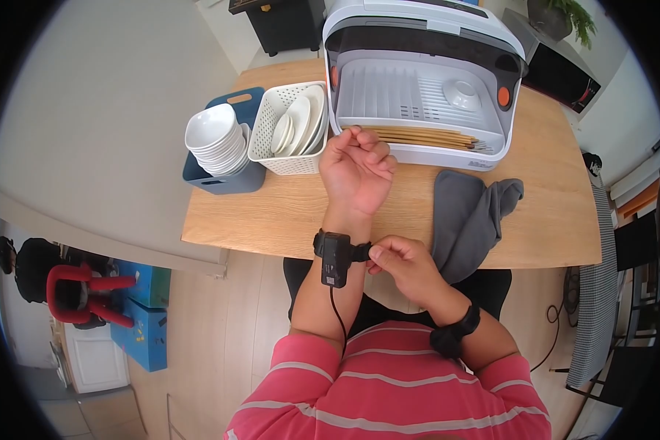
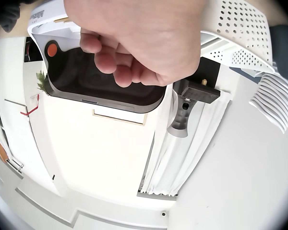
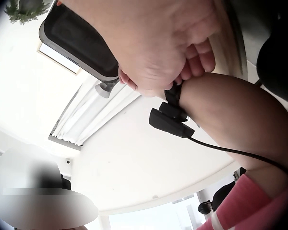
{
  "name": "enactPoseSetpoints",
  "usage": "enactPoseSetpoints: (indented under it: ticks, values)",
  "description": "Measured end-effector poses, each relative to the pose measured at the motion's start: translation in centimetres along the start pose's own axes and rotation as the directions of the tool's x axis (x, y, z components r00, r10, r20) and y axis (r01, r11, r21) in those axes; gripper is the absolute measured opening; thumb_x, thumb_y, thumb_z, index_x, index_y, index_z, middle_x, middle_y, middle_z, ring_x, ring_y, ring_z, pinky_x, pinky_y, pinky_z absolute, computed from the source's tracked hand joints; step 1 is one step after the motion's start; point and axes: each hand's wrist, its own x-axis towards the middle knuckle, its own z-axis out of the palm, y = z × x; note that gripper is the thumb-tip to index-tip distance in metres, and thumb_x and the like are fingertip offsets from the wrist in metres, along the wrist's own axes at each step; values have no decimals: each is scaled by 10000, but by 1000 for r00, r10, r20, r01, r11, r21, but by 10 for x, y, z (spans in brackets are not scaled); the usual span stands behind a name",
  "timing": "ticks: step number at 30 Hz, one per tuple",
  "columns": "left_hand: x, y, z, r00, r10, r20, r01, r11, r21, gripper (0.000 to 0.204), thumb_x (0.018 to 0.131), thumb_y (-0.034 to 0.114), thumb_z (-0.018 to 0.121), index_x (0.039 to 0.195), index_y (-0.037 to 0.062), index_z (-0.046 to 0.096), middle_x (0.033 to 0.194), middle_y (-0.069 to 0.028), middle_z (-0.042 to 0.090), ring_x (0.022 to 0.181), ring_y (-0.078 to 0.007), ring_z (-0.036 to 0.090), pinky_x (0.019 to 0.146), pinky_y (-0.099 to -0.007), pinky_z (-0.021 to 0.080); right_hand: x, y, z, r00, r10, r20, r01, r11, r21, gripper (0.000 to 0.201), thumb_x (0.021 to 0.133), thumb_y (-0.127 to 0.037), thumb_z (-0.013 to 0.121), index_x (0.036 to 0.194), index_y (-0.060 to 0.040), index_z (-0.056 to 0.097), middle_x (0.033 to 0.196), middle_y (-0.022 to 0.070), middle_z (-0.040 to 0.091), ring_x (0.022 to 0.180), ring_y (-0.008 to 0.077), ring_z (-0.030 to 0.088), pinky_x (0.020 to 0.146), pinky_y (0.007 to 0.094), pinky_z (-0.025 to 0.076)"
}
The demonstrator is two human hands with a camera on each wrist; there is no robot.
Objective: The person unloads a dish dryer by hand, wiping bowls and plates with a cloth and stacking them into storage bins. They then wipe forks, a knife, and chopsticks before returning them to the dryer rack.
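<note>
My left hand (image 1: 357,174) is held palm up over the table's front part, its fingers loosely curled with nothing in them. On that wrist sits a black wrist camera (image 1: 335,260) with a thin cable. My right hand (image 1: 409,270) pinches the end of the camera's black strap (image 1: 361,252) between thumb and fingers. The right wrist view shows the same camera (image 3: 169,123) hanging by the left forearm, with the right hand (image 3: 153,48) close over its strap. Beyond the left fingertips stands a white dish cabinet (image 1: 418,155) with brown chopsticks (image 1: 418,136) along its front.
A white perforated basket (image 1: 275,163) of plates and a blue-grey bin (image 1: 231,183) of stacked white bowls (image 1: 216,139) stand at the left. Inside the cabinet lies a small white bowl (image 1: 462,95). A grey cloth (image 1: 466,220) hangs over the wooden table's (image 1: 550,213) front edge.
</note>
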Motion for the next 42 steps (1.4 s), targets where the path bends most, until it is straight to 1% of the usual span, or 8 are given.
enactPoseSetpoints:
  ticks: [10, 17, 18, 20, 27, 37, 39, 42]
  values:
    - [-5, -13, 9, 998, -11, -56, 12, 1000, 20, 129, 941, 238, 588, 885, 141, 652, 779, 24, 594, 608, -136, 472, 599, -319, 396, 6, 9, -1, 1000, -8, 4, 8, 997, 76, 230, 988, -131, 715, 1081, 4, 554, 1006, 77, 652, 860, 128, 657, 737, 290, 589]
    - [-1, -17, 7, 994, 102, -34, -92, 972, 214, 124, 925, 235, 592, 860, 141, 640, 660, 45, 487, 549, -127, 407, 539, -303, 341, 6, 9, 8, 993, -58, -101, 50, 995, -83, 203, 979, -86, 709, 1060, 1, 545, 975, 74, 660, 809, 117, 654, 708, 276, 583]
    - [3, -16, 9, 995, 100, -27, -92, 973, 214, 124, 925, 235, 592, 860, 141, 640, 660, 45, 487, 549, -127, 407, 539, -303, 341, 7, 7, 7, 984, -100, -149, 71, 980, -186, 195, 978, -78, 707, 1060, 7, 551, 963, 73, 668, 802, 111, 656, 715, 273, 581]
    - [7, -13, 10, 964, 120, -239, -92, 988, 126, 123, 928, 224, 582, 849, 142, 629, 669, 45, 500, 551, -129, 412, 543, -302, 346, 8, 11, 0, 976, -170, -137, 140, 969, -206, 189, 976, -74, 709, 1063, 13, 566, 953, 70, 678, 819, 107, 668, 724, 269, 577]
    - [6, -5, 5, 976, 79, -201, -71, 996, 46, 121, 929, 217, 584, 851, 139, 636, 689, 49, 528, 570, -132, 432, 562, -303, 360, -1, -6, -3, 959, -276, -72, 253, 940, -230, 187, 967, -57, 715, 1113, 27, 633, 961, 64, 723, 879, 99, 710, 751, 256, 566]
    - [3, -11, 7, 987, 62, -145, -51, 995, 80, 125, 924, 220, 594, 871, 140, 673, 695, 46, 544, 582, -137, 445, 572, -313, 374, -3, -7, -6, 983, -164, -77, 149, 973, -174, 169, 945, -72, 740, 1066, 31, 683, 907, 54, 738, 826, 94, 699, 740, 252, 563]
    - [1, -12, 7, 986, 72, -147, -56, 992, 114, 128, 927, 220, 593, 872, 140, 677, 698, 45, 549, 582, -137, 447, 573, -314, 376, -5, -13, -5, 988, -149, -48, 122, 924, -362, 165, 951, -101, 738, 1037, 29, 683, 900, 47, 736, 806, 91, 684, 734, 265, 563]
    - [-1, -12, 11, 992, 55, -111, -44, 994, 99, 140, 938, 221, 584, 872, 139, 677, 703, 45, 552, 584, -137, 452, 576, -313, 379, -8, -23, -3, 998, -46, -44, 26, 921, -388, 182, 966, -129, 725, 1039, 28, 671, 896, 50, 729, 809, 101, 677, 743, 277, 561]
